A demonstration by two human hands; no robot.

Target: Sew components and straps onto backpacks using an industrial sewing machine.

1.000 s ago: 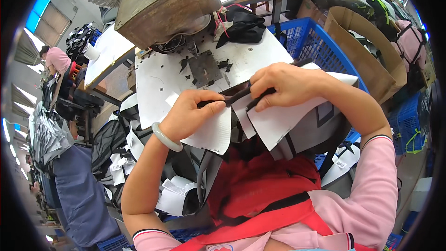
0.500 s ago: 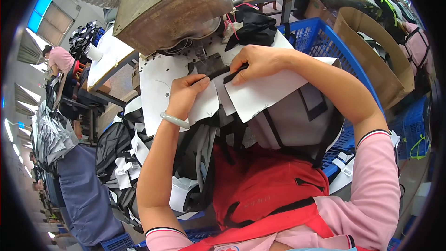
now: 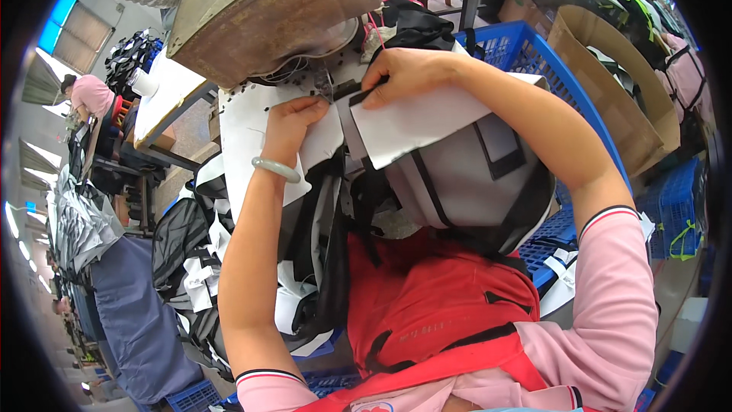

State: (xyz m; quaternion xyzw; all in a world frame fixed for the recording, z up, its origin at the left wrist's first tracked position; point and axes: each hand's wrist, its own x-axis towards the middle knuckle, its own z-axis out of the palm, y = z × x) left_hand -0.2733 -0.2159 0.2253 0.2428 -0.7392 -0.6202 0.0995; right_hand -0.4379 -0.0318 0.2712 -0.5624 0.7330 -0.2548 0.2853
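Note:
Beneath the rusty beige head of a sewing machine (image 3: 274, 23), the far edge of a grey and white fabric piece lies by the needle area (image 3: 324, 80). My left hand (image 3: 288, 131), with a pale bangle at the wrist, pinches the edge of a white panel (image 3: 326, 136) just left of the needle. Fingers of my right hand (image 3: 404, 76) close on the black-trimmed edge of another white panel (image 3: 427, 122), right of the needle. From these panels a grey bag body (image 3: 438, 179) with black strips hangs toward my lap.
Right of the machine stands a blue plastic basket (image 3: 526, 61), with a cardboard box (image 3: 610, 84) beyond it. Black cloth (image 3: 419, 29) lies behind my right hand. Grey and black bag pieces (image 3: 183, 236) pile up at left. A person in pink (image 3: 93, 95) works far left.
Both hands have moved forward, closer to the needle, carrying the panels' edges along. The grey bag body has shifted with them. My view has turned slightly.

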